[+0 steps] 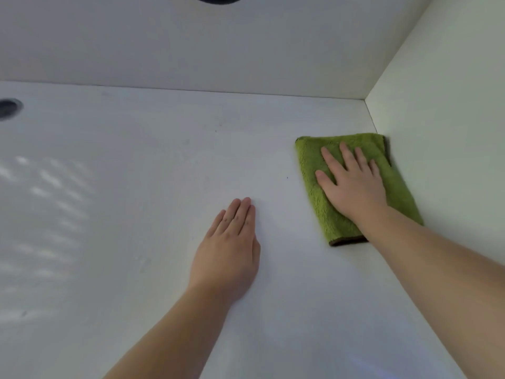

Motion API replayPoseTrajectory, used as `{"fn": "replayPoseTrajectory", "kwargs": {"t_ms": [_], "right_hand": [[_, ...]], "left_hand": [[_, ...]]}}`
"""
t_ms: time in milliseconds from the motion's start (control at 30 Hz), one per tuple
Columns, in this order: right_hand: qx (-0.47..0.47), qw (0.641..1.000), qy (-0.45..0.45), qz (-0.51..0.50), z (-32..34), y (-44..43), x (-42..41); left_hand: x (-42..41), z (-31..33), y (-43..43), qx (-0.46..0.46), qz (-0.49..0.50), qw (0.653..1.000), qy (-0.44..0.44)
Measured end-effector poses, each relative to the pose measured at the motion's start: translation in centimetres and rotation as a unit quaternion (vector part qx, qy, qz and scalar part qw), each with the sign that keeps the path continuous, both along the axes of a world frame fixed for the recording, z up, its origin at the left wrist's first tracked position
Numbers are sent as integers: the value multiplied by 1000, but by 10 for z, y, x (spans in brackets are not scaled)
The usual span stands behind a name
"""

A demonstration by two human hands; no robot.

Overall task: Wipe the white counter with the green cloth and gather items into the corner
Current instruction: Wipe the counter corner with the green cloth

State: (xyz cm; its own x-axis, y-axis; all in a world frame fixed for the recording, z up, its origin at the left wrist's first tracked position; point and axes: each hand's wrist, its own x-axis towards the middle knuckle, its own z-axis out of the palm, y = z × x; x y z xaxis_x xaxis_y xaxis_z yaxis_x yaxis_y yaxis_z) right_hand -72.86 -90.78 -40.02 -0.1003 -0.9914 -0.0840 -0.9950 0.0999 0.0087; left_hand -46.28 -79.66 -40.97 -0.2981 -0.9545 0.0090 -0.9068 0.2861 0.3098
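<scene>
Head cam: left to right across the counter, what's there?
Dark round hole → left hand, flat on the white counter → green cloth under the right hand → side wall.

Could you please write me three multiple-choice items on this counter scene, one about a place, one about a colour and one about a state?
1. Where does the cloth lie?
A. beside the right side wall
B. by the dark round hole at the left
C. at the counter's near edge

2. What colour is the cloth?
A. blue
B. green
C. white

3. How is the left hand?
A. clenched on the cloth
B. lifted away
C. flat on the bare counter

Answers:
1 A: the green cloth lies along the side wall.
2 B: its pile is green.
3 C: the left hand lies open on the white counter; the right hand presses the cloth.
</scene>
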Motion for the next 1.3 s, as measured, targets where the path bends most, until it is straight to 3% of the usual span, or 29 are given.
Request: {"fn": "replayPoseTrajectory", "kwargs": {"t_ms": [400,600,800,1300], "right_hand": [[4,999,-32,33,6,217,80],[11,999,-42,5,10,260,101],[5,999,-42,-28,7,234,105],[-17,1000,-26,3,-3,6,111]], "left_hand": [[2,-1,-3,27,-25,999,-12],[3,3,0,35,-25,999,-6],[11,8,-15,54,-31,998,29],[18,3,-125,11,7,1000,-20]]}}
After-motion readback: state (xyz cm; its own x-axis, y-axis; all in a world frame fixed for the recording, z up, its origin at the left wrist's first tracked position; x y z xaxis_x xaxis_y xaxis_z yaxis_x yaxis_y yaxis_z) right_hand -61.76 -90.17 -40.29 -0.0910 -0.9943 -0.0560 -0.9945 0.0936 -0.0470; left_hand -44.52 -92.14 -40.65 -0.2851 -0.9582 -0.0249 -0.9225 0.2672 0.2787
